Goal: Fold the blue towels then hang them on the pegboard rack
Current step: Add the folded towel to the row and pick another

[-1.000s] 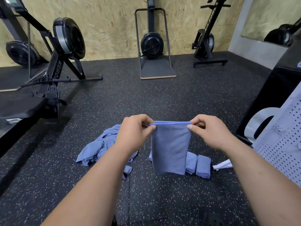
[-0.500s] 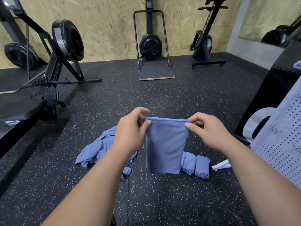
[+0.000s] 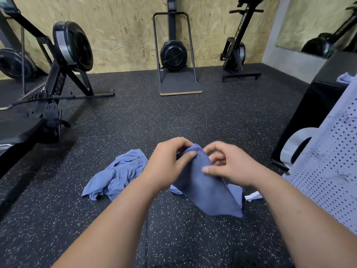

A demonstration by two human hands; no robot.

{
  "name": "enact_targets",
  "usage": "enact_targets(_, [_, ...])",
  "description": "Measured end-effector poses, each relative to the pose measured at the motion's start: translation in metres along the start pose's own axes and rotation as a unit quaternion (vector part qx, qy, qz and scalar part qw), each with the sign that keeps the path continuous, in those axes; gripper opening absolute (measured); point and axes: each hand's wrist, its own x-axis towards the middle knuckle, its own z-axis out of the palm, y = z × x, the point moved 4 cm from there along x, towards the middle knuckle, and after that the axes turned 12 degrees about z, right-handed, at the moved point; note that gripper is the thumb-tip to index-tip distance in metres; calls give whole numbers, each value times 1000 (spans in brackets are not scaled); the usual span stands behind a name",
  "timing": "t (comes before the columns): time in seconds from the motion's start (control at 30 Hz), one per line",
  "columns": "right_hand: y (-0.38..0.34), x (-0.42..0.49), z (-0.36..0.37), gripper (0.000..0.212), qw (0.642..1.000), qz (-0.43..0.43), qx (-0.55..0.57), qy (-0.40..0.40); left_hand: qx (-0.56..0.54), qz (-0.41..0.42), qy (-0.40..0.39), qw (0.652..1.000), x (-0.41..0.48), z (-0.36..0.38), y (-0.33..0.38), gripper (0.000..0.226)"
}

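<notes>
1. L hand [image 3: 168,163] & R hand [image 3: 229,167] both pinch top of folded blue towel [image 3: 206,192] – held mid-air over floor [image 3: 173,117].
2. Risk: layers slip apart, fold opens – grip's bunched at one end.
3. Nearby: crumpled towels [image 3: 117,173] left, folded ones [image 3: 234,190] behind; pegboard rack [image 3: 332,161] right, path looks open.

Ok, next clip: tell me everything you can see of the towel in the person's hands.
The towel is plain blue, soft matte cloth, folded into a narrow layered strip. It is held in the air above the speckled black floor, slanting down toward the right, lower end hanging free. Its top is bunched between both hands: the left hand curls round the upper left edge, thumb on the front, and the right hand pinches the right edge.
</notes>
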Motion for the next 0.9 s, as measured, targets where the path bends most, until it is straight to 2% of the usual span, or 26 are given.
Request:
enact_targets(0.07, [16, 2, -1, 21, 998, 20, -58, -6, -3, -5, 7, 1000, 1, -1, 1, 6])
enact_targets(0.23, [20, 3, -3, 14, 995, 1, -76, 71, 5, 0, -31, 1000, 0, 5, 4, 8])
enact_targets(0.33, [28, 2, -5, 14, 987, 21, -143, 68, 18, -12, 40, 999, 2, -1, 3, 9])
enact_targets(0.43, [40, -1, -13, 16, 962, 62, -258, 70, 13, -39, 139, 989, 2, -17, 0, 5])
enact_targets(0.5, [47, -5, -22, 16, 954, 90, -275, 79, 12, -76, 189, 979, -1, -29, -7, 6])
enact_targets(0.6, [52, -9, -37, 16, 963, 92, -233, 96, 28, -140, 227, 963, -6, -40, -24, 8])
enact_targets(0.73, [43, -16, -56, 20, 987, 52, -97, 117, 57, -236, 223, 944, -14, -36, -48, 11])
enact_targets(0.8, [35, -20, -62, 22, 988, 27, -33, 145, 41, -281, 226, 932, -16, -32, -57, 16])
enact_targets(0.9, [23, -25, -66, 24, 979, -5, -16, 202, -37, -343, 240, 908, -18, -23, -62, 22])
